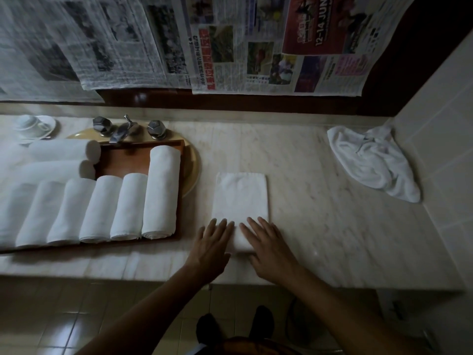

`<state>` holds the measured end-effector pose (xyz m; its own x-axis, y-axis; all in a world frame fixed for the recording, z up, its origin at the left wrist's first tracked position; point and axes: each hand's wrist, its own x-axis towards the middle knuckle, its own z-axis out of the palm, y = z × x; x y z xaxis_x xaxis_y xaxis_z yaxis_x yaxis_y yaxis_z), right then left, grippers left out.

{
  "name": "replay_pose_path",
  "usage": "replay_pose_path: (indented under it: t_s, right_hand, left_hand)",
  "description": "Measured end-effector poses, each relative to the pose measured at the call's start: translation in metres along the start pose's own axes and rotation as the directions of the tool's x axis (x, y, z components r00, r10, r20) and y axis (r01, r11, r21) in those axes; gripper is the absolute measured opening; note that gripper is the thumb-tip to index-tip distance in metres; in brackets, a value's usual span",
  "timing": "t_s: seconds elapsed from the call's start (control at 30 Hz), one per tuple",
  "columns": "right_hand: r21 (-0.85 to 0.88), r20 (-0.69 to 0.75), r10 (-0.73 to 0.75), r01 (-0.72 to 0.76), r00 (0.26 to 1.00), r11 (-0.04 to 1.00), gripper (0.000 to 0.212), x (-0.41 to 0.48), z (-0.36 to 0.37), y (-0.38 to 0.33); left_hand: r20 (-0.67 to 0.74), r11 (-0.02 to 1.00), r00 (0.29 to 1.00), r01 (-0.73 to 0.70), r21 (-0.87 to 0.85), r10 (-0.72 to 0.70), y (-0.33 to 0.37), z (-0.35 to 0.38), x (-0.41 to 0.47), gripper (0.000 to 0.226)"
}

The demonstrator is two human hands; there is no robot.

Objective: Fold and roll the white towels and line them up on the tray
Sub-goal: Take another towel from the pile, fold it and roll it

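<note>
Folded towel (pixel 240 201): white, a flat rectangle on the marble counter (pixel 320 201), lying just to the right of the wooden tray (pixel 122 160), its long side running away from the person. Left hand (pixel 212 249): flat, fingers spread and extended, resting on the near left corner of the folded towel, gripping nothing. Right hand (pixel 268 252): likewise flat with fingers apart, pressing on the near right corner; a strip of towel shows between the two hands, and the near edge is partly covered by both palms, so any roll begun there cannot be made out. Rolled towels (pixel 130 206): a row of white rolls side by side along the near side of the tray, the rightmost one (pixel 161 193) longer than its neighbours and lying against the tray's right rim; the leftmost rolls are washed out and cut off by the frame edge, so their count is uncertain. Two further rolls (pixel 64 149) lie crosswise at the far left of the tray. Crumpled towel (pixel 373 160): white, loose heap, well to the right of the tray against the tiled side wall. Tap (pixel 122 129) with two knobs, just behind the tray. Cup and saucer (pixel 33 125), behind the tray to the left, blurred. Newspaper sheets (pixel 230 42) hang above, print mostly illegible.
</note>
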<state>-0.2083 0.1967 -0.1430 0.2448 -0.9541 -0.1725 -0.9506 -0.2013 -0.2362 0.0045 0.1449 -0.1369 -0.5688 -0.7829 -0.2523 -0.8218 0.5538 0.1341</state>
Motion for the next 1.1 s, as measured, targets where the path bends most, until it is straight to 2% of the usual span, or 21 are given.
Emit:
replay_pose_path:
  t_s: [0.17, 0.37, 0.53, 0.63, 0.73, 0.83, 0.9, 0.97, 1.0, 1.07, 1.1]
  right_hand:
    - [0.120, 0.090, -0.038, 0.027, 0.995, 0.992, 0.079, 0.015, -0.024, 0.011]
    - [0.211, 0.237, 0.093, -0.145, 0.967, 0.967, 0.070, -0.021, -0.029, -0.002]
    - [0.392, 0.275, 0.095, -0.202, 0.957, 0.898, 0.061, -0.037, -0.024, 0.006]
    - [0.441, 0.277, 0.091, -0.211, 0.956, 0.872, 0.056, -0.030, -0.033, 0.010]
    - [0.417, 0.297, 0.162, -0.281, 0.941, 0.864, 0.046, -0.017, -0.039, 0.010]
    - [0.402, 0.208, 0.251, -0.317, 0.945, 0.859, 0.043, -0.009, -0.036, 0.002]
    - [0.362, 0.019, 0.263, -0.252, 0.964, 0.897, 0.040, -0.014, -0.034, -0.008]
    - [0.260, -0.202, 0.205, -0.150, 0.958, 0.954, 0.039, -0.026, -0.028, -0.020]
    - [0.209, -0.265, 0.175, -0.121, 0.948, 0.970, 0.043, -0.033, -0.022, -0.027]
    - [0.156, -0.272, 0.161, -0.122, 0.949, 0.980, 0.059, -0.043, -0.007, -0.038]
    - [0.148, -0.229, 0.168, -0.136, 0.959, 0.980, 0.070, -0.046, 0.001, -0.041]
  left_hand:
    - [0.037, 0.986, 0.999, -0.027, -0.162, 0.033, -0.012, -0.012, 0.015, 0.079]
    - [0.114, 0.967, 0.987, -0.086, -0.238, 0.116, -0.014, -0.014, -0.018, 0.077]
    - [0.180, 0.894, 0.981, 0.019, -0.447, 0.069, -0.014, -0.016, -0.041, 0.066]
    - [0.208, 0.796, 0.978, 0.130, -0.592, -0.006, -0.016, -0.019, -0.035, 0.059]
    - [0.196, 0.676, 0.976, 0.208, -0.707, -0.096, -0.013, -0.019, -0.024, 0.057]
    - [0.194, 0.599, 0.965, 0.261, -0.757, -0.175, -0.005, -0.022, -0.014, 0.039]
    - [0.209, 0.545, 0.952, 0.299, -0.783, -0.223, -0.003, -0.020, -0.010, 0.035]
    - [0.241, 0.522, 0.942, 0.331, -0.786, -0.235, -0.003, -0.023, -0.008, 0.035]
    - [0.255, 0.503, 0.937, 0.344, -0.793, -0.239, -0.004, -0.022, -0.006, 0.037]
    - [0.259, 0.476, 0.927, 0.363, -0.801, -0.271, -0.004, -0.019, -0.003, 0.040]
    - [0.243, 0.506, 0.923, 0.370, -0.779, -0.299, -0.003, -0.017, -0.003, 0.043]
